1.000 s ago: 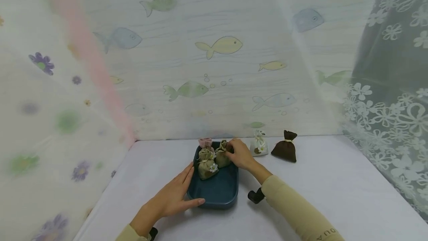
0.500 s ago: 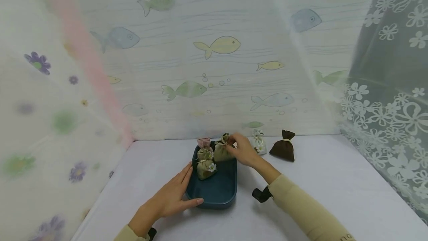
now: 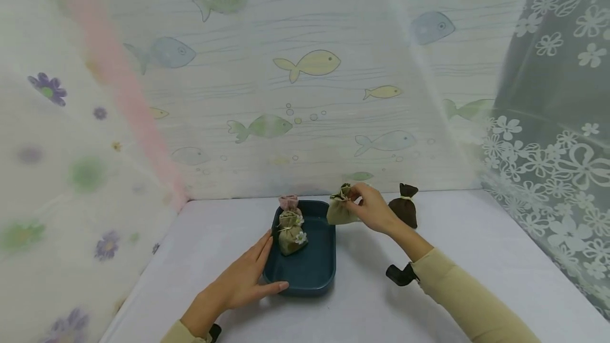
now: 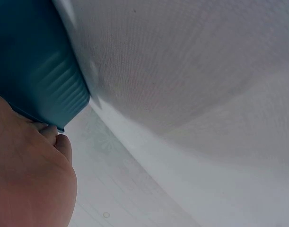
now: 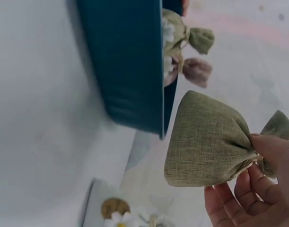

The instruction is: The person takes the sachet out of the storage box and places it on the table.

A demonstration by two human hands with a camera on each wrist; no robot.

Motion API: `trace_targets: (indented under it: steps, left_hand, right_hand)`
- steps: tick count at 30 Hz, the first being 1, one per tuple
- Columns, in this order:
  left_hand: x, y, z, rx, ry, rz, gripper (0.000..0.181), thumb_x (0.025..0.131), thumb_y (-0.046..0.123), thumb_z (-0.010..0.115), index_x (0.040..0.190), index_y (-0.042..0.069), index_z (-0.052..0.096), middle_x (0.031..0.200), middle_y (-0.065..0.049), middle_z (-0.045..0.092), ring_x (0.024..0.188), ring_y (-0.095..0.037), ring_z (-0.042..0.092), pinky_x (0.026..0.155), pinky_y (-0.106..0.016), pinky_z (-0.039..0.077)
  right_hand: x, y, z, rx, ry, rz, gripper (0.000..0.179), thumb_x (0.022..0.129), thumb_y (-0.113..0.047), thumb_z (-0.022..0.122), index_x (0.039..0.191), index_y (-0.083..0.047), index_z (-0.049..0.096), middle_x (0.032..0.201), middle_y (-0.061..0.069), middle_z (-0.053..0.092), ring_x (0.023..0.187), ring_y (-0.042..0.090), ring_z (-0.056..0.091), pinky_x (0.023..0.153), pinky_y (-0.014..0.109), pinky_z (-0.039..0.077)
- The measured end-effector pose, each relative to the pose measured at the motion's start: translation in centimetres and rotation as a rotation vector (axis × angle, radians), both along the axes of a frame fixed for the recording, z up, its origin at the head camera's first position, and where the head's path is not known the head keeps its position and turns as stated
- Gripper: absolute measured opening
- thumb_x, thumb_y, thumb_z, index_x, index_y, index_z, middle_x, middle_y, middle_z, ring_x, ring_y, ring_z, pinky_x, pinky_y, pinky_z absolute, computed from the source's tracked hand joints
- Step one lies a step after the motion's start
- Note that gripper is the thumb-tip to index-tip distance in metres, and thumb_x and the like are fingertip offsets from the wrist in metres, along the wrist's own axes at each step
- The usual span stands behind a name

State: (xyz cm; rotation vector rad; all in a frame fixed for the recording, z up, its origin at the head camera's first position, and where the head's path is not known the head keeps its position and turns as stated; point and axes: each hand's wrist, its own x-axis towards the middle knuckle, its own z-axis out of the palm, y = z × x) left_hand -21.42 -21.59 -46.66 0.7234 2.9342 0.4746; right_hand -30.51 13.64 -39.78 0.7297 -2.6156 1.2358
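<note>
My right hand [image 3: 374, 209] pinches a green cloth pouch [image 5: 208, 142] at its tied neck, holding it in the air just beyond the right rim of a dark blue tray [image 3: 310, 274]. My left hand [image 3: 240, 274] lies along the tray's left side with straight fingers on its wall, the thumb at the front rim. Inside the tray, a second green pouch [image 3: 289, 237] with a white flower stands in front of a pink pouch [image 3: 288, 203]. In the left wrist view, the left fingers touch the tray's edge.
A brown pouch [image 3: 405, 209] stands at the back right of the white table [image 3: 229, 216], partly behind the right hand. A white pouch with a flower [image 5: 118, 213] shows in the right wrist view, hidden in the head view. A fish-patterned curtain [image 3: 310, 94] hangs behind.
My right hand has lifted the green pouch out of the tray and carried it right, in front of the white pouch. My left hand stays at the tray.
</note>
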Motion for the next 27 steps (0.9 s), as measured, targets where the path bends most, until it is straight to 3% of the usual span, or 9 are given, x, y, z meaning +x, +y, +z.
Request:
trace_targets:
  steps: [14, 27]
  left_hand:
    - [0.0, -0.1, -0.1, -0.008, 0.002, 0.000, 0.113, 0.090, 0.081, 0.049, 0.165, 0.007, 0.008, 0.173, -0.002, -0.002, 0.157, -0.024, 0.013, 0.122, -0.051, 0.027]
    - [0.2, 0.0, 0.3, -0.002, -0.008, -0.002, 0.112, 0.091, 0.079, 0.050, 0.165, 0.007, 0.009, 0.173, -0.003, -0.002, 0.157, -0.024, 0.012, 0.122, -0.051, 0.026]
  right_hand:
    - [0.0, 4.1, -1.5, 0.036, 0.004, -0.084, 0.014, 0.099, -0.010, 0.067, 0.107, 0.001, 0.064, 0.104, 0.012, 0.064, 0.098, 0.027, 0.060, 0.080, 0.039, 0.051]
    - [-0.9, 5.8, -3.8, 0.051, -0.021, -0.096, 0.014, 0.098, -0.009, 0.067, 0.103, 0.004, 0.064, 0.099, 0.014, 0.065, 0.088, 0.025, 0.061, 0.072, 0.034, 0.050]
